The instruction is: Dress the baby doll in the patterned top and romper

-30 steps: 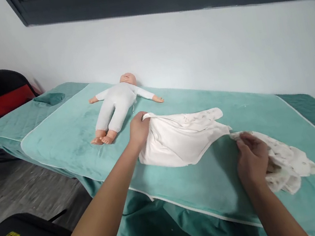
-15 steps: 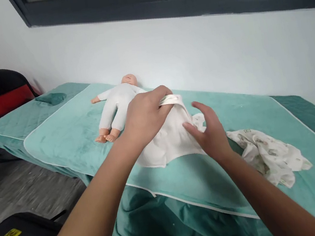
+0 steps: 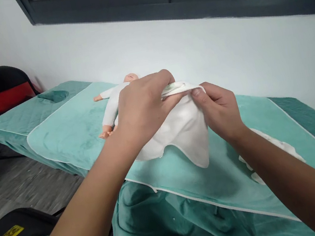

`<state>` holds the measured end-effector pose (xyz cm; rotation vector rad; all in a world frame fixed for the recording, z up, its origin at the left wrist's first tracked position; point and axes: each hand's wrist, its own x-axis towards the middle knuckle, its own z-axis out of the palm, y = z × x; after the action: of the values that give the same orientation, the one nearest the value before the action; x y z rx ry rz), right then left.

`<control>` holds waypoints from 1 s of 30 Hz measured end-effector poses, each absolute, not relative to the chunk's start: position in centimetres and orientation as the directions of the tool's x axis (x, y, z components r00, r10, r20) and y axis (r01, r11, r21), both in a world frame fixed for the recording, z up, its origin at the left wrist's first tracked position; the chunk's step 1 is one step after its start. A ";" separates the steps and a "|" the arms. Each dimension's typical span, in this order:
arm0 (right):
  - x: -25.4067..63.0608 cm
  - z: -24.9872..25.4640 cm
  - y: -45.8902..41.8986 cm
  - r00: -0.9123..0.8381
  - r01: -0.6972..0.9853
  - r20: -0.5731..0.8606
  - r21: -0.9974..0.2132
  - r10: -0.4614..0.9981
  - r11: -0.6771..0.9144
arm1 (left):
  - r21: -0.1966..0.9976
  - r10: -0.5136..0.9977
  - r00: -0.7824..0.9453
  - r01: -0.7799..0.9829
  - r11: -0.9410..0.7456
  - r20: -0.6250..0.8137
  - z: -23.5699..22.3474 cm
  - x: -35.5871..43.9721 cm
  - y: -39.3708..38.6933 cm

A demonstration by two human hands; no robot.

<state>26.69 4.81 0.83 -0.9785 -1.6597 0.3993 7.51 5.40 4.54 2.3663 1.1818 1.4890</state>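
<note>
1. Head view: left hand [image 3: 143, 106] and right hand [image 3: 221, 109] pinch the top edge of a limp white cloth garment [image 3: 189, 128] over the pale-green plush cover [image 3: 64, 137].
2. Edge-straightening seems in hand; the next move calls for even tension.

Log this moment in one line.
left hand: grips white garment | right hand: pinches its edge | doll: lies on green cover
</note>
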 end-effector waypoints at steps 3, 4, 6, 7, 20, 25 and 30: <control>26.7 1.0 4.6 -0.029 0.467 0.644 -0.668 0.765 0.580 | 0.322 0.620 0.252 0.678 -0.661 0.743 4.4 7.4 5.1; 26.7 1.1 4.6 -0.031 0.500 0.645 -0.651 0.763 0.571 | 0.266 0.613 0.268 0.723 -0.638 0.743 4.4 7.3 4.9; 26.8 1.1 4.9 -0.041 0.579 0.668 -0.590 0.743 0.563 | 0.161 0.608 0.288 0.802 -0.575 0.740 4.5 7.1 4.6; 26.9 0.9 5.2 -0.047 0.616 0.685 -0.553 0.727 0.561 | 0.120 0.610 0.287 0.834 -0.539 0.738 4.5 7.0 4.4; 34.7 -4.2 7.5 0.243 0.673 0.590 -0.674 0.770 0.305 | 0.205 0.725 0.086 0.930 -0.304 0.683 -0.2 3.7 5.6; 36.4 -2.1 5.0 0.314 0.724 0.607 -0.651 0.730 0.229 | 0.400 0.738 -0.027 0.853 -0.335 0.674 -0.3 3.5 6.1; 39.2 0.6 4.5 0.356 0.822 0.466 -0.568 0.810 -0.035 | 0.554 0.786 -0.129 0.776 -0.300 0.605 1.0 4.0 7.0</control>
<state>39.15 4.46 0.61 -1.8191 -1.4342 -0.0198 4.04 7.00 0.96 2.0668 1.8529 1.4498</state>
